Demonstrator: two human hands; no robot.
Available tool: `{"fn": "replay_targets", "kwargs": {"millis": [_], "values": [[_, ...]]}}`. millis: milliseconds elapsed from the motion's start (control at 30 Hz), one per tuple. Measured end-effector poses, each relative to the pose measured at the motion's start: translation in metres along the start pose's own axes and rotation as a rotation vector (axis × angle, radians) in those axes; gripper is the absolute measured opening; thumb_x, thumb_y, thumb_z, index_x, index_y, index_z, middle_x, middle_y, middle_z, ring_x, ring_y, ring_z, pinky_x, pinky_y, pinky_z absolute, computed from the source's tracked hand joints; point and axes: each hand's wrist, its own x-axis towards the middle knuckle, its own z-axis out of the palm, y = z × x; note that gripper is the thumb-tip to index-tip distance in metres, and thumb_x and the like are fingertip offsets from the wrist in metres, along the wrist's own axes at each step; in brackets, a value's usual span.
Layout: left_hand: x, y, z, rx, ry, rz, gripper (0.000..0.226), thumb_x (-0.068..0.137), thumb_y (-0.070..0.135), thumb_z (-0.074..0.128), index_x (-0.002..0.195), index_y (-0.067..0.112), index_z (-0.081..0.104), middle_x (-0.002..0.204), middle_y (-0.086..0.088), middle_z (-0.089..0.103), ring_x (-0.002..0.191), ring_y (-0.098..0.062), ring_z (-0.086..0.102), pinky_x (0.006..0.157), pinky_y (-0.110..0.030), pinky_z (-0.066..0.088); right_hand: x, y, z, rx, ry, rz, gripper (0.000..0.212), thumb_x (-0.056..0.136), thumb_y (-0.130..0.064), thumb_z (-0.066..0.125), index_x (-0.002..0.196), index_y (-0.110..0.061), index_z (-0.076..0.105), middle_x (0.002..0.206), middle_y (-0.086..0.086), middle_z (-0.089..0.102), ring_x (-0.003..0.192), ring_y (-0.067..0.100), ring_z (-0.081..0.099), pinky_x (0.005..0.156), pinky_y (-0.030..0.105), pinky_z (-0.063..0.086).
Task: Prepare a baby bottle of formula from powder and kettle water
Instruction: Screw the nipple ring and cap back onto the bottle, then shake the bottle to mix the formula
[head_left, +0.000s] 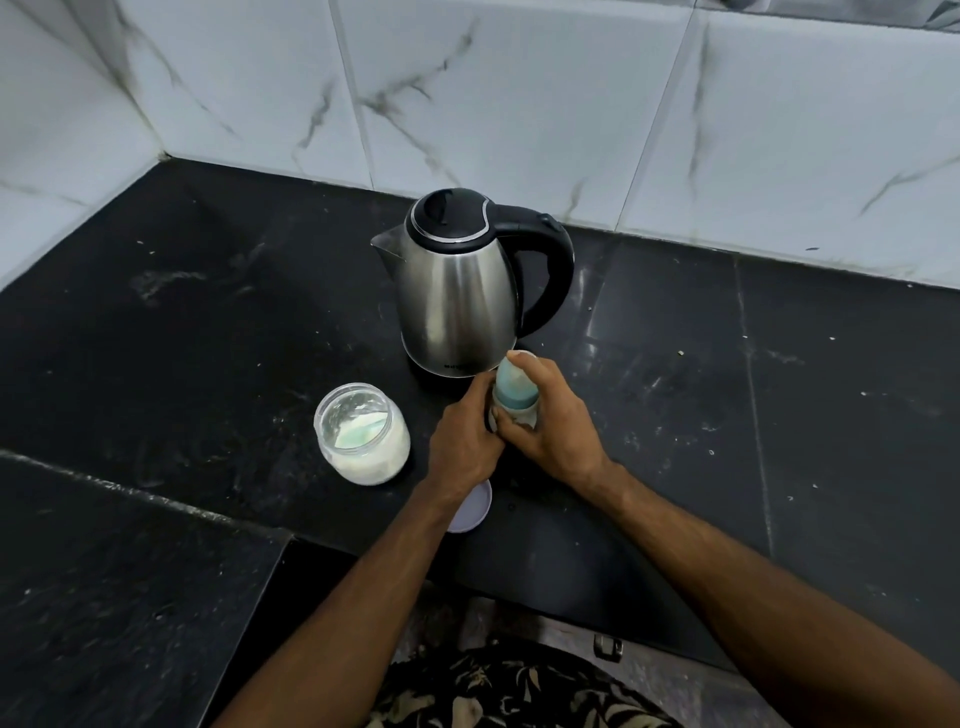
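Bottle (515, 396) of pale blue plastic is held upright between both hands just above a black stone worktop (727, 415), directly in front of a steel kettle (457, 291); the left hand (465, 441) is wrapped around its lower body from the left, and the right hand (558, 421) is curled over its upper part, one finger reaching up to the top, so each grip is closed on the bottle; most of the bottle is hidden by the fingers, and whether it rests on the worktop cannot be told. An open glass jar (363, 434) of white powder, with a pale green scoop (358, 431) lying inside, is seen just left of the left hand, apart from it; a round lilac lid (470, 512) lies on the worktop partly under the left wrist; white marbled wall tiles (519, 104) are seen behind the kettle.
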Motion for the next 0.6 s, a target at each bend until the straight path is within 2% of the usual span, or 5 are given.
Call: {"fn": "replay_targets", "kwargs": {"millis": [200, 300, 400, 467, 600], "values": [[-0.001, -0.002, 0.001, -0.024, 0.000, 0.029, 0.056, 0.086, 0.022, 0.064, 0.135, 0.039, 0.043, 0.126, 0.007, 0.066, 0.115, -0.020, 0.062, 0.096, -0.047, 0.051, -0.003, 0.003, -0.004, 0.011, -0.058, 0.058, 0.078, 0.082, -0.023, 0.078, 0.143, -0.038, 0.030, 0.137, -0.003, 0.051, 0.119, 0.006, 0.054, 0.098, 0.021, 0.048], [0.001, -0.006, -0.001, -0.045, -0.022, 0.060, 0.059, 0.083, 0.023, 0.066, 0.136, 0.039, 0.043, 0.126, 0.007, 0.066, 0.117, -0.018, 0.062, 0.098, -0.046, 0.051, -0.004, 0.002, -0.007, 0.027, -0.092, 0.105, 0.082, 0.083, -0.032, 0.075, 0.146, -0.044, 0.025, 0.142, -0.007, 0.048, 0.125, 0.003, 0.050, 0.104, 0.023, 0.045], [0.004, -0.013, -0.007, -0.110, -0.101, 0.110, 0.059, 0.081, 0.026, 0.071, 0.134, 0.037, 0.048, 0.126, 0.012, 0.066, 0.118, -0.009, 0.061, 0.100, -0.041, 0.051, -0.001, 0.000, -0.009, 0.081, -0.105, 0.123, 0.082, 0.082, -0.040, 0.073, 0.148, -0.044, 0.023, 0.142, -0.009, 0.049, 0.127, 0.004, 0.051, 0.105, 0.030, 0.047], [0.003, -0.022, -0.010, -0.133, -0.118, 0.138, 0.057, 0.085, 0.027, 0.073, 0.137, 0.031, 0.050, 0.130, 0.013, 0.064, 0.121, -0.002, 0.059, 0.104, -0.035, 0.049, 0.001, 0.002, -0.013, 0.128, -0.066, 0.162, 0.085, 0.082, -0.037, 0.076, 0.149, -0.040, 0.024, 0.140, -0.012, 0.050, 0.124, 0.005, 0.054, 0.103, 0.033, 0.049], [-0.009, -0.041, -0.013, -0.118, -0.049, 0.138, 0.049, 0.093, 0.026, 0.067, 0.139, 0.017, 0.052, 0.135, 0.004, 0.061, 0.124, -0.003, 0.056, 0.106, -0.024, 0.044, 0.001, 0.006, -0.025, 0.335, 0.107, 0.309, 0.088, 0.077, -0.036, 0.082, 0.145, -0.040, 0.027, 0.123, -0.027, 0.056, 0.110, 0.010, 0.064, 0.092, 0.034, 0.056]]}}
